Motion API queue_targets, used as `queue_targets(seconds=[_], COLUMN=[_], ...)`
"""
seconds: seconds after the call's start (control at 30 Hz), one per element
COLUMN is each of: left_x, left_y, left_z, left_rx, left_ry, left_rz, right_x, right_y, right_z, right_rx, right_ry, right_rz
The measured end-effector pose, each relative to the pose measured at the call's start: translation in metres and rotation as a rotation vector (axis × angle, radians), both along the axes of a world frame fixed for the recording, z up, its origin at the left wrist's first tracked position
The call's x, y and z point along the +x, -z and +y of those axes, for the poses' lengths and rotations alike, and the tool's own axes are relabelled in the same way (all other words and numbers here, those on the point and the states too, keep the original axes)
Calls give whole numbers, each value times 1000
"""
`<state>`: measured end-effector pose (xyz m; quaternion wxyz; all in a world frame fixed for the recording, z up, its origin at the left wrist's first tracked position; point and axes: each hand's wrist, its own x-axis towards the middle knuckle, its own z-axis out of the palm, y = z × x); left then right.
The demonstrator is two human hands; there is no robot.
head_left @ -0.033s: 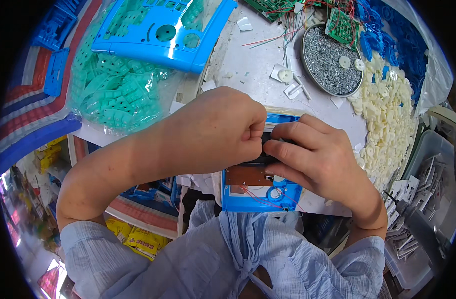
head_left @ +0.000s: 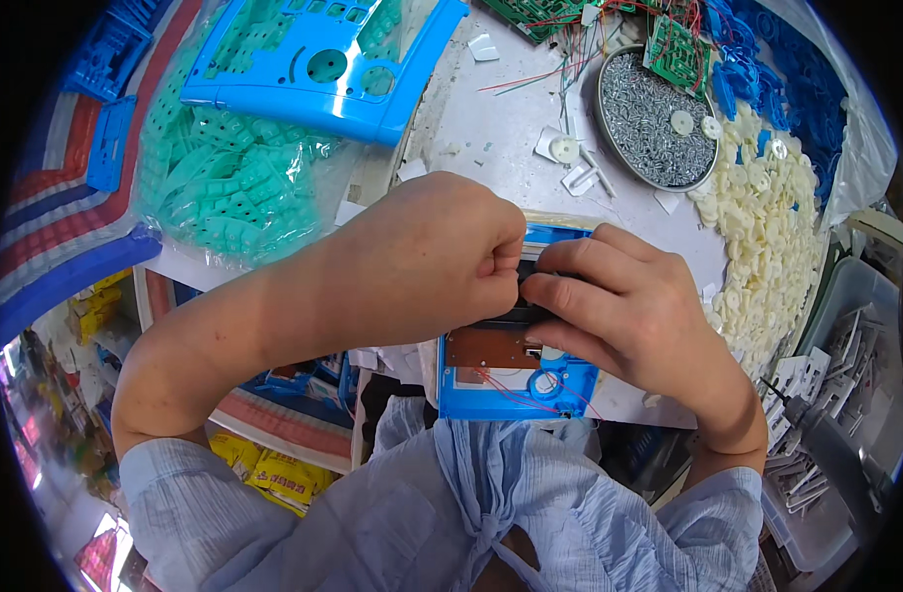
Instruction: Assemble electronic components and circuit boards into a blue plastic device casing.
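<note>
A blue plastic casing point(head_left: 516, 403) lies at the table's near edge, in front of my body. Inside it are a brown circuit board point(head_left: 486, 349), thin red wires point(head_left: 516, 397) and a black part point(head_left: 516, 315) across the middle. My left hand point(head_left: 450, 255) is closed in a fist over the casing, its thumb and fingertips pinched at the black part; whatever it pinches is hidden. From the right, my right hand point(head_left: 624, 301) curls its fingers onto the black part, close against my left fist. The casing's far end shows just beyond both hands.
A larger blue shell point(head_left: 274, 111) rests on a clear bag of green plastic parts point(head_left: 234, 192) at left. Beyond my right hand stand a round dish of screws point(head_left: 649, 128), green circuit boards point(head_left: 677, 59) and piled cream discs point(head_left: 757, 227). A dark power tool point(head_left: 827, 439) hangs over a bin point(head_left: 817, 528).
</note>
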<state>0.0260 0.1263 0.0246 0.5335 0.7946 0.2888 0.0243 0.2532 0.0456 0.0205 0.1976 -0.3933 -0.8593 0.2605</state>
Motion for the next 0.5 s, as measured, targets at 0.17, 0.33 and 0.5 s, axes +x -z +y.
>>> queue_targets(seconds=[0.17,0.33,0.5], left_x=[-2,6,84], left_y=[4,-6,17], left_z=[-4,21,83], left_rx=[45,248,859], left_ry=[-37,128,222], left_rz=[-39,21,27], right_x=[4,9,7], right_y=[2,3,-1], right_z=[1,-1,-8], right_rx=[-81,-122,-105], right_ry=[30,73,177], right_rz=[67,121,78])
